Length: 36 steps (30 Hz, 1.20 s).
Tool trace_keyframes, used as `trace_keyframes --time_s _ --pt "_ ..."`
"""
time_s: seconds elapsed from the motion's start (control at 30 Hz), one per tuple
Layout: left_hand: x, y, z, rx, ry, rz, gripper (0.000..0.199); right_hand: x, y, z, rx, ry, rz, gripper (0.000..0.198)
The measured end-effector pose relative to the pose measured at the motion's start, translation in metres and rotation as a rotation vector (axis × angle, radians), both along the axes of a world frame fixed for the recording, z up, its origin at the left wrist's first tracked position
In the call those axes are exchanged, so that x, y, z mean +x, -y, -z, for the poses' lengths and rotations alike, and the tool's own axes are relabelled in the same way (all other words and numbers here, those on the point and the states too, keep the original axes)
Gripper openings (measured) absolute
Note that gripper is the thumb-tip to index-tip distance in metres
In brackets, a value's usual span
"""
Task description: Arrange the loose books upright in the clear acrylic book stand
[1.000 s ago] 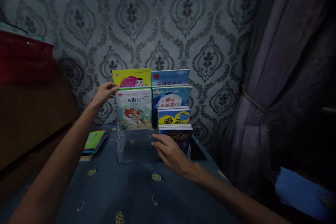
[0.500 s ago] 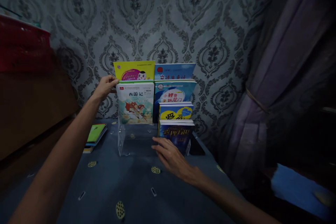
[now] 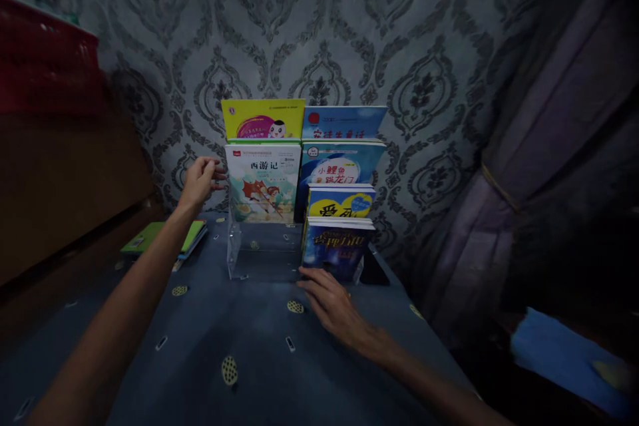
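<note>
A clear stepped book stand (image 3: 232, 249) holds upright books in two columns. My left hand (image 3: 200, 180) is beside the left edge of a white picture book (image 3: 262, 186), fingers loosely stretched toward it and holding nothing. Behind that book rises a yellow book (image 3: 262, 116). In front of the dark blue book (image 3: 337, 246) on the lowest right step, my right hand (image 3: 332, 303) lies with fingers extended, at or just above the tablecloth. Above it in the right column are a yellow-and-blue book (image 3: 367, 203), a teal-blue book (image 3: 367, 163) and a blue book (image 3: 349, 118).
A small pile of books with a green top (image 3: 194, 234) lies left of the stand, partly behind my forearm. A brown box (image 3: 64, 186) with a red container (image 3: 47, 60) on top stands at left. A tied curtain (image 3: 492, 226) hangs at right; a dark flat object (image 3: 373, 269) lies behind the stand.
My left hand has come away from the white book's upper left corner and moved lower beside it. The right hand has dropped slightly from the dark blue book. The view has shifted a little.
</note>
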State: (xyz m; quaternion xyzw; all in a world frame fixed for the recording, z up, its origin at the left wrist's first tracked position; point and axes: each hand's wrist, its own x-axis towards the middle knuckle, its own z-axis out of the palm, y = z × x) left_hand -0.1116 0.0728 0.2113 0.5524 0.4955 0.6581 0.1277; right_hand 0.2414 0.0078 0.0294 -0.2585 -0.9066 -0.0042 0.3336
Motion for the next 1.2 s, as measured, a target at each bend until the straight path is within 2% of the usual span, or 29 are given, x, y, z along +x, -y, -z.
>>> trace_keyframes --time_s 0.07,0.17,0.23,0.4,0.47,0.57,0.73,0.87,1.0,1.1,1.2 --pt "-0.016 0.003 0.024 -0.085 -0.136 -0.066 0.034 0.005 0.006 0.012 -0.036 0.004 0.000 0.029" --pt "-0.046 0.010 0.062 -0.385 -0.492 -0.294 0.041 0.014 0.018 0.033 -0.101 -0.001 -0.002 0.029" --pt "-0.064 0.018 0.089 -0.547 -0.611 -0.403 0.043 0.019 0.025 0.045 -0.140 -0.004 0.000 0.029" --pt "-0.083 0.041 0.145 -0.831 -0.743 -0.512 0.065 0.023 0.031 0.057 -0.250 -0.027 0.001 0.030" --pt "-0.084 0.047 0.158 -0.903 -0.918 -0.540 0.072 0.023 0.030 0.056 -0.263 -0.048 0.005 0.030" --pt "-0.084 0.054 0.166 -0.956 -1.121 -0.539 0.070 0.022 0.030 0.053 -0.255 -0.069 -0.001 0.031" --pt "-0.083 0.071 0.159 -0.940 -1.207 -0.497 0.055 0.022 0.030 0.054 -0.234 -0.099 -0.020 0.031" --pt "-0.074 0.095 0.151 -0.919 -1.278 -0.489 0.044 0.024 0.030 0.055 -0.248 -0.100 -0.037 0.029" --pt "-0.058 0.129 0.154 -0.915 -1.340 -0.471 0.051 0.024 0.031 0.053 -0.267 -0.100 -0.066 0.030" --pt "-0.036 0.162 0.166 -0.910 -1.393 -0.483 0.060 0.024 0.032 0.054 -0.260 -0.110 -0.100 0.032" --pt "-0.007 0.198 0.181 -0.915 -1.480 -0.484 0.057 0.024 0.032 0.056 -0.246 -0.133 -0.126 0.031"
